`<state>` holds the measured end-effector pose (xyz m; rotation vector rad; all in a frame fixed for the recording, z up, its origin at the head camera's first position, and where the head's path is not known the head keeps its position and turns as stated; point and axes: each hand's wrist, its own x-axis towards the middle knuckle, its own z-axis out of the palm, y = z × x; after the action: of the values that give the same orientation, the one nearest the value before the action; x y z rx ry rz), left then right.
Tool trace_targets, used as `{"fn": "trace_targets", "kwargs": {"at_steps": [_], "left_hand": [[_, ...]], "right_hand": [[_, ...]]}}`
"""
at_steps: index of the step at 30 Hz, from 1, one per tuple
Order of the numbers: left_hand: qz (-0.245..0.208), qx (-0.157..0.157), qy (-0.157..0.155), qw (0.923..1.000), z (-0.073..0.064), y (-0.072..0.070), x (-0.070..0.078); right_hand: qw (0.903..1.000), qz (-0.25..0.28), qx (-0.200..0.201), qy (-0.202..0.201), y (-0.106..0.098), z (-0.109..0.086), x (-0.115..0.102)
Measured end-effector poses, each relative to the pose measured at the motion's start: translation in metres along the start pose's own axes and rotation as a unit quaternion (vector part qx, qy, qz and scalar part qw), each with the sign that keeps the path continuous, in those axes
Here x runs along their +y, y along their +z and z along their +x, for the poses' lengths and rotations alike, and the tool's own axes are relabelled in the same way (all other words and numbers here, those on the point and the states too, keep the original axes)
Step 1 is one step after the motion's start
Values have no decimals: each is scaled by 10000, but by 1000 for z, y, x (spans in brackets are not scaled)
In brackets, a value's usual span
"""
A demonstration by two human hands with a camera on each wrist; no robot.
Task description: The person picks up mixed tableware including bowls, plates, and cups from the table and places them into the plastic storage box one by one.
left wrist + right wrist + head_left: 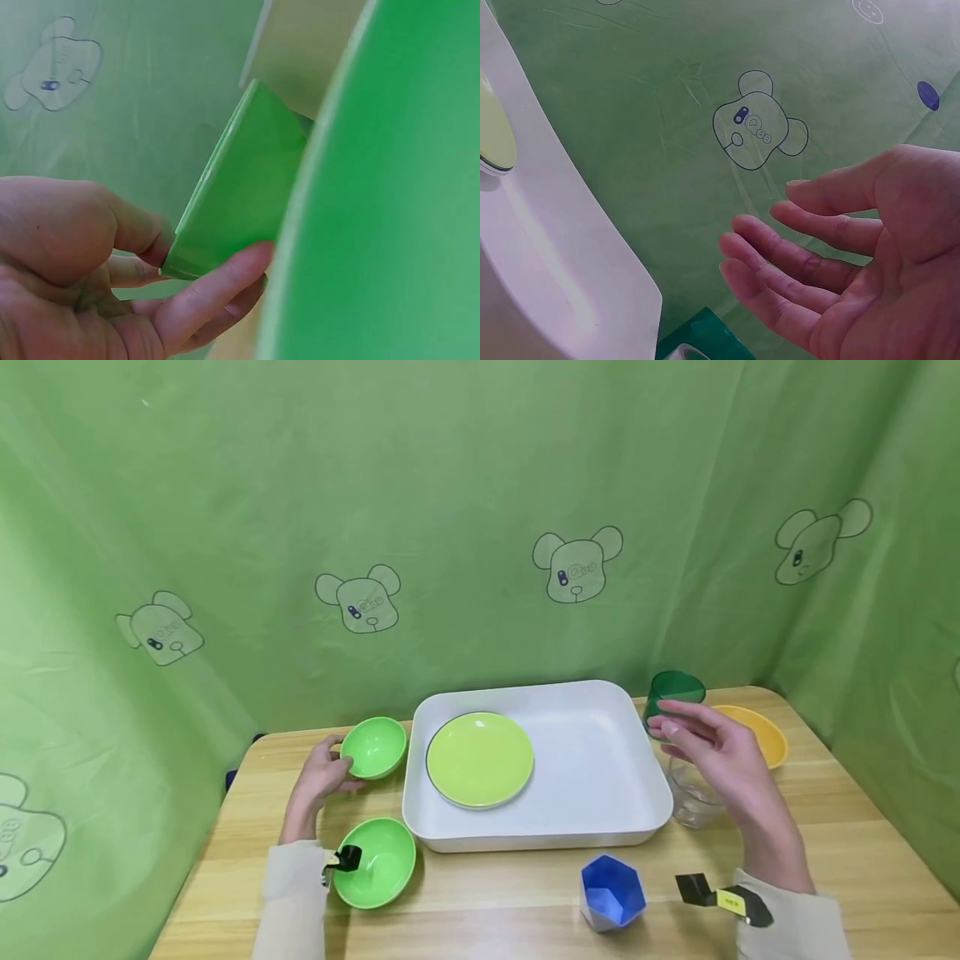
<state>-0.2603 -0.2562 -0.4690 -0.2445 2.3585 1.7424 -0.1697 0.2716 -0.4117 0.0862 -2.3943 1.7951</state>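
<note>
My left hand (324, 770) pinches the near-left rim of a small green bowl (374, 747), left of the white tray. In the left wrist view the thumb presses the rim of this bowl (232, 202) while other fingers lie under its side. A second green bowl (377, 863) stands nearer, beside the left wrist, and fills the right of that view. My right hand (716, 747) hovers with loosely bent fingers over a clear cup (692, 802), holding nothing. Behind its fingertips stands a dark green cup (671, 689). In the right wrist view the hand (840, 262) is apart from everything.
A white tray (592, 760) lies mid-table with a yellow-green plate (480, 759) in its left half. An orange plate (763, 735) sits behind the right hand. At the front stands a blue angular cup (611, 893). A green curtain (465, 527) hangs behind the wooden table (495, 910).
</note>
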Motion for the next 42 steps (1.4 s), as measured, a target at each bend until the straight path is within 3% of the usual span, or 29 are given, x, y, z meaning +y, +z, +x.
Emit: {"fn": "trace_targets", "kwargs": {"at_steps": [14, 18, 29, 34, 42], "left_hand": [[-102, 338, 581, 9977, -23, 1, 35], [-168, 316, 935, 9950, -30, 8, 46], [-411, -82, 1511, 9876, -51, 48, 84], [-495, -240, 1629, 9851, -56, 71, 89], [-745, -434, 1708, 9815, -59, 102, 84]], "right_hand": [[9996, -257, -27, 76, 2, 2, 4], [9994, -323, 10, 118, 4, 3, 5], [9997, -243, -27, 34, 6, 3, 6], [9997, -245, -36, 49, 6, 4, 7], [9996, -265, -48, 89, 6, 4, 6]]}}
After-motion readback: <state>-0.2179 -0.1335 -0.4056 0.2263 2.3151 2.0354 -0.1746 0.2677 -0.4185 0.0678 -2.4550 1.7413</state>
